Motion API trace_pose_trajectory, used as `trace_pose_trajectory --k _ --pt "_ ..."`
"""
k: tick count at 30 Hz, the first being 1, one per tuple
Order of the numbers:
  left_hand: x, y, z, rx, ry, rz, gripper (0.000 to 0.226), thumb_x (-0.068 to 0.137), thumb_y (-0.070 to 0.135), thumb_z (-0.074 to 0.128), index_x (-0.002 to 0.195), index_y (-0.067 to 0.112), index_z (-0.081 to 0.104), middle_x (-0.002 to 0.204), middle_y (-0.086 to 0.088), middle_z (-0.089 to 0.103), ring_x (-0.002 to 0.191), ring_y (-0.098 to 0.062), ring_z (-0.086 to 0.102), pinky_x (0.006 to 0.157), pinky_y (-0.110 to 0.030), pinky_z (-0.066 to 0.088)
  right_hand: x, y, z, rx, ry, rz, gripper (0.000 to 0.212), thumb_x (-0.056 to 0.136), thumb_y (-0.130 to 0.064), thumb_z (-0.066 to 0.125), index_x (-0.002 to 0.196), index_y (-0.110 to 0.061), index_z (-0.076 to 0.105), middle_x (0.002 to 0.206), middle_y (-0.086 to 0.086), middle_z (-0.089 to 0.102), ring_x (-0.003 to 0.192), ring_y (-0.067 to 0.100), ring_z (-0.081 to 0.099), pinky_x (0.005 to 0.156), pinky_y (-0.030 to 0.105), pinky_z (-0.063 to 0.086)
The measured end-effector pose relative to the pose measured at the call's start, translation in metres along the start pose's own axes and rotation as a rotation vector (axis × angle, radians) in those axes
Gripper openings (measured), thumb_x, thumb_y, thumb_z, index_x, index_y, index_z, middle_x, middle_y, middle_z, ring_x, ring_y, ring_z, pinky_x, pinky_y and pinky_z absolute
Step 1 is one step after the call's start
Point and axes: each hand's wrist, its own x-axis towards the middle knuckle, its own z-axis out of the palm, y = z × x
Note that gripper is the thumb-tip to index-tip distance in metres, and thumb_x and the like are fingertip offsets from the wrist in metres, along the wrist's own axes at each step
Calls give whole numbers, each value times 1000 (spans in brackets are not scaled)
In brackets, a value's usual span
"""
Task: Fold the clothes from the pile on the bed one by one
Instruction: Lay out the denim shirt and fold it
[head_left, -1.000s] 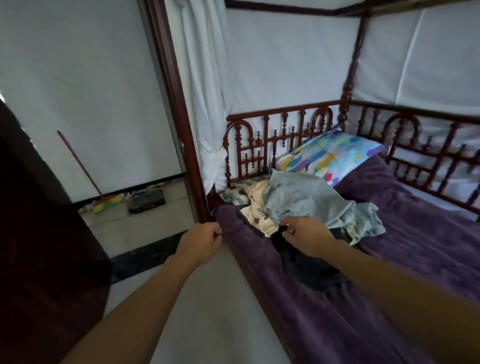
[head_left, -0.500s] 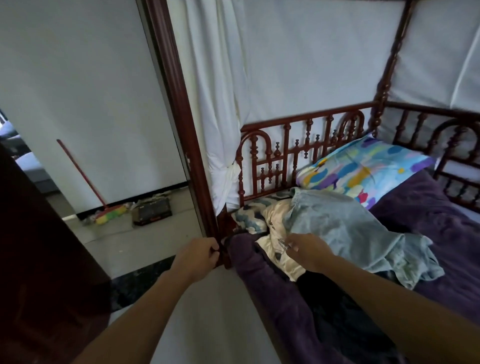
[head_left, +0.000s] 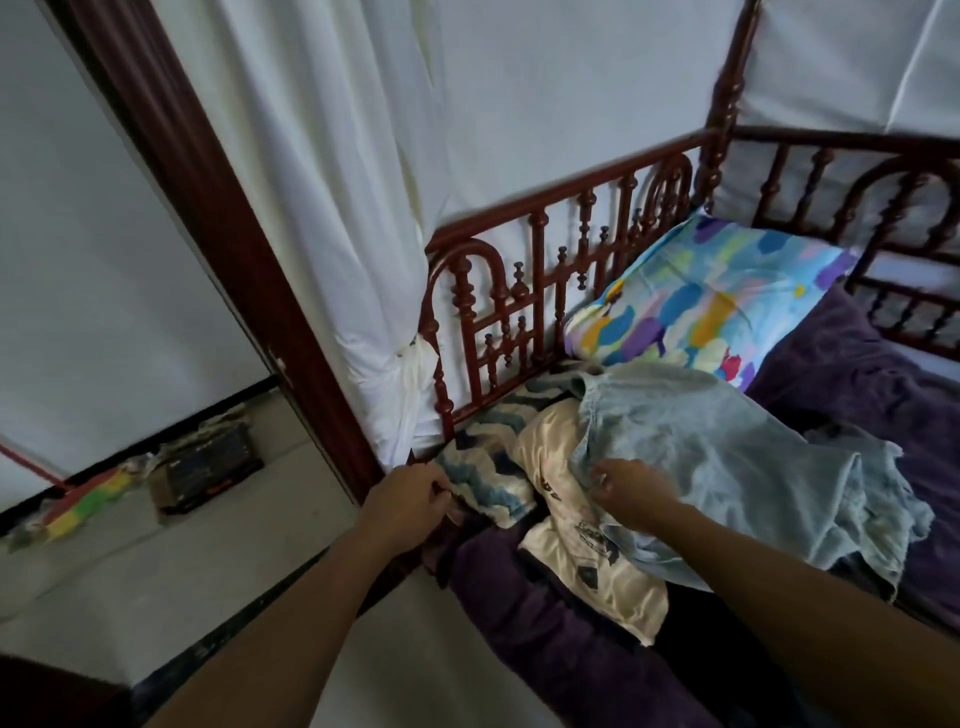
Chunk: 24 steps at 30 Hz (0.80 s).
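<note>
The pile lies at the head of the bed. On top is a light blue garment (head_left: 727, 457). A cream printed garment (head_left: 566, 525) lies under its left side, a blue-and-white patterned one (head_left: 488, 478) sits by the rail, and a black garment (head_left: 696, 629) is underneath. My right hand (head_left: 631, 488) has its fingers curled into the near edge of the light blue garment. My left hand (head_left: 410, 501) is at the bed's corner, pinching a dark cloth edge beside the patterned garment. I cannot tell which cloth that edge belongs to.
A purple blanket (head_left: 561, 649) covers the bed and a colourful pillow (head_left: 717, 296) lies behind the pile. A carved red wooden rail (head_left: 540, 291) and bedpost (head_left: 208, 182) stand to the left, with a white curtain (head_left: 337, 208). On the floor are a broom (head_left: 88, 499) and a dark box (head_left: 208, 462).
The view has come closer to the pile. My right hand moved off the black garment up onto the light blue one. My left hand stays pinching at the bed corner.
</note>
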Motion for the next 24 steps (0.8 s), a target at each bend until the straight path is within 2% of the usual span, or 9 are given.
trace_pose_trajectory --k 5,8,11,14,16,19,21,24 --pt "92 -20 -3 -20 -114 86 17 91 24 56 100 15 67 96 0 67 86 -15 59 72 -27 46 58 -5 15 78 -29 120 32 90 -33 51 121 -28 61 117 7 66 101 25 63 82 31 50" --pt "143 -22 9 -36 -191 123 16 92 23 54 91 11 65 87 -2 66 80 -17 59 73 -34 50 98 4 27 90 -26 203 27 90 -34 52 113 -23 62 113 7 66 100 27 63 79 32 49" --pt "190 -27 26 -17 -265 152 17 92 24 52 96 14 66 88 -1 68 82 -16 60 76 -35 51 146 14 48 155 -33 290 26 91 -33 50 110 -19 61 112 7 66 101 27 62 79 31 47" --pt "240 -36 42 0 -311 191 16 92 27 55 100 20 67 76 14 59 68 -4 55 61 -20 43 201 21 74 262 -41 385 31 89 -26 53 118 -19 59 121 7 62 108 27 60 88 33 48" --pt "273 -41 52 11 -358 199 16 92 25 57 102 20 68 68 17 52 59 -4 50 55 -19 36 238 24 91 320 -14 484 40 87 -24 53 126 -18 52 129 9 54 115 30 55 92 36 45" --pt "323 -45 72 60 -437 253 14 92 23 57 99 18 67 68 13 54 65 -9 54 60 -27 40 280 29 121 382 30 663 55 86 -32 59 133 -14 38 135 12 42 126 33 40 97 41 40" --pt "350 -42 87 52 -454 294 14 93 21 56 96 12 67 74 3 62 70 -16 58 64 -32 46 295 35 138 372 75 752 59 85 -36 63 132 -12 36 134 11 41 127 31 38 95 43 43" --pt "377 -29 109 63 -504 342 19 94 22 54 106 13 66 90 -4 69 82 -21 62 73 -40 52 299 49 152 399 174 866 36 92 -32 51 123 -14 51 127 7 50 121 28 47 91 42 45"
